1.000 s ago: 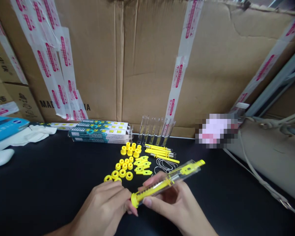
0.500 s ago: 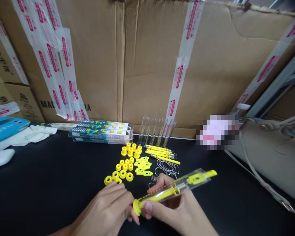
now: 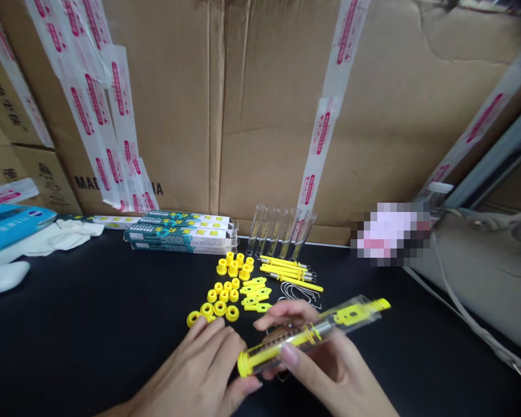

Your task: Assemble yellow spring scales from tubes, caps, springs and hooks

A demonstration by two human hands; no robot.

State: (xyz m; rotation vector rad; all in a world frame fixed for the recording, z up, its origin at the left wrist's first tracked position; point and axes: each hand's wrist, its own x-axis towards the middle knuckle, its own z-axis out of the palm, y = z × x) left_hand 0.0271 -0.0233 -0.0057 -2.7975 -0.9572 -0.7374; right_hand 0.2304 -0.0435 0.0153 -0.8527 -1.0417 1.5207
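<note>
A clear-tubed spring scale (image 3: 301, 341) lies slantwise in front of me, its yellow inner rod and printed marks showing through the wall. My right hand (image 3: 336, 370) is closed around the middle of the tube, thumb on the near side. At the lower left end, the fingers of my left hand (image 3: 202, 362) are curled against the yellow end cap (image 3: 244, 364); its thumb sits just below. A flat yellow tab (image 3: 349, 314) shows inside the upper right end, with a yellow tip sticking out beyond. Behind my hands lie metal hooks (image 3: 299, 291), partly covered by my right fingers.
Yellow caps and rings (image 3: 232, 268) sit in groups beyond my left hand, beside flat yellow tabs (image 3: 255, 285). Yellow rods with springs (image 3: 289, 269) lie farther right. Clear tubes (image 3: 271, 231) stand by the cardboard box (image 3: 269, 145); printed cartons (image 3: 180, 238) are stacked left of them.
My right thumb has slid along the tube, away from the yellow cap, and the right fingers have spread a little. The left thumb shows more below the cap. The view has shifted slightly.
</note>
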